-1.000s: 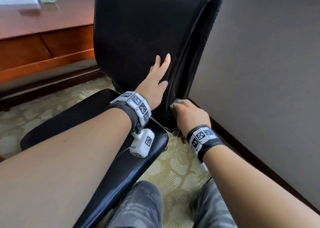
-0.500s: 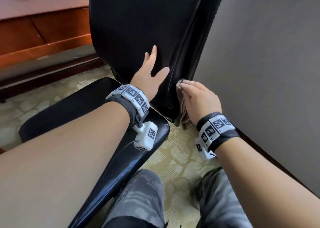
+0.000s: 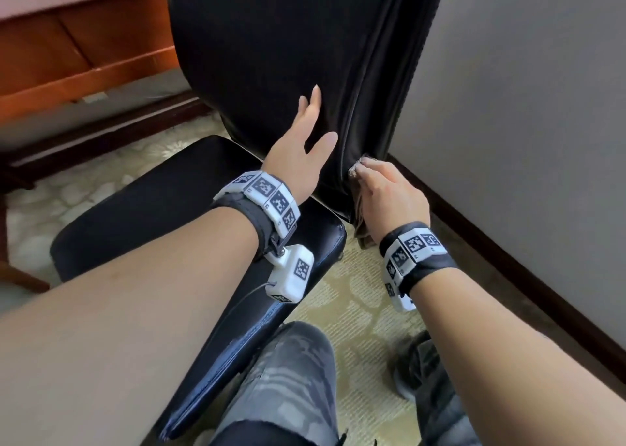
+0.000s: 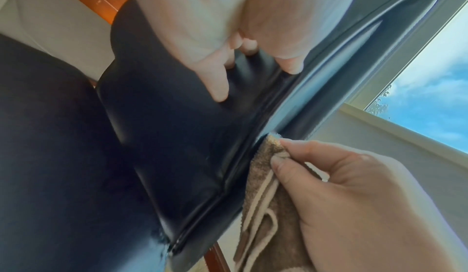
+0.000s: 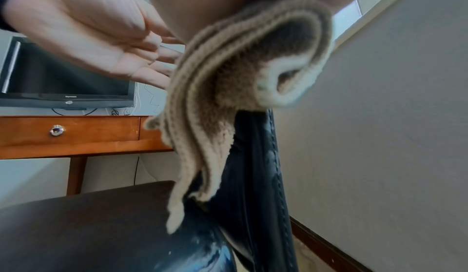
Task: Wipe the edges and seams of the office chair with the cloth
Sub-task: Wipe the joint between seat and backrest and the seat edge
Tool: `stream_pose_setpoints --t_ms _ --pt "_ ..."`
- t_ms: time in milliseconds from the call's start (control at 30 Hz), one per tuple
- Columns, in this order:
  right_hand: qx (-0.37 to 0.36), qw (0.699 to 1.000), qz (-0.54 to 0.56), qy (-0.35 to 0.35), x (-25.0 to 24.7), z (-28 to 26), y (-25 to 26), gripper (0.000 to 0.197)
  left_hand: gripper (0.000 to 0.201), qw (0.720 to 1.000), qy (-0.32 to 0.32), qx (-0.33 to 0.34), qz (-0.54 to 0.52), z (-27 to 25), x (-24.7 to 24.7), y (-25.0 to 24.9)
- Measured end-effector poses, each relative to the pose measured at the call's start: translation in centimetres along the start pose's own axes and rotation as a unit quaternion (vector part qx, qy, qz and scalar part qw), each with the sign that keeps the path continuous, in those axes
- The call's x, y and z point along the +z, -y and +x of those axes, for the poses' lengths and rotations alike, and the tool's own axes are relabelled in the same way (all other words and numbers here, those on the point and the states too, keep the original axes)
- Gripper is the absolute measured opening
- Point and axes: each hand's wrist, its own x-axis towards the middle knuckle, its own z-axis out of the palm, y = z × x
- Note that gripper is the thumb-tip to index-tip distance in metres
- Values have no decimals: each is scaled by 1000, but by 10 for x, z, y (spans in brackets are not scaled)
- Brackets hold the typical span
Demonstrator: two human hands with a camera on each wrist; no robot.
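Her right hand [image 3: 389, 198] pinched the cloth [image 4: 263, 186] into the chair [image 3: 271, 56] back's side seam; flat, open left hand [image 3: 301, 147] braced. Next, probably upward strokes.

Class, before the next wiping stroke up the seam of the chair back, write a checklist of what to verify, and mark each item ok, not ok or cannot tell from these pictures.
1. Right hand grips the cloth: ok.
2. Cloth tip sits in the side seam of the chair back: ok.
3. Left hand lies flat, bracing the chair back: ok.
4. Left fingers are clear of the seam path above: ok.
5. Seam below the cloth is already clean: cannot tell.
6. Room between chair edge and wall for the hand: cannot tell.
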Motion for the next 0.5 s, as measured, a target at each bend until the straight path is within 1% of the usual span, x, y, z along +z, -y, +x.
stream_pose_setpoints --t_ms 67,100,133,167,200,267,300,333,367,400,433,500 --pt "3 998 -69 2 6 -5 -1 32 67 1000 4 -10 -4 -5 7 6" --pt "4 997 -82 10 7 -5 -2 33 68 1000 7 -14 -7 -7 11 9" --pt "6 995 -91 34 8 -4 -2 33 68 1000 9 -18 -9 -10 13 13" --pt "15 992 -100 78 8 -2 -3 30 68 1000 11 -21 -9 -12 15 16" --pt "33 981 -122 148 9 0 -4 25 67 1000 10 -27 -11 -14 16 19" --pt "77 931 -169 315 8 -1 -3 14 63 998 2 -64 -17 -22 17 25" --pt "91 912 -169 363 8 -7 -6 17 62 996 -2 -87 -18 -26 16 27" --pt "98 907 -156 379 8 -14 -9 21 61 994 -2 -105 -16 -28 16 31" --pt "97 915 -134 367 7 -21 -11 25 62 993 0 -119 -10 -29 15 38" --pt "91 932 -108 334 3 -27 -12 27 64 991 7 -131 -3 -30 15 46" --pt "81 951 -77 289 -2 -32 -12 26 66 990 20 -143 3 -31 16 54" --pt "52 983 -14 174 -12 -35 -8 23 68 985 45 -166 12 -32 22 69"
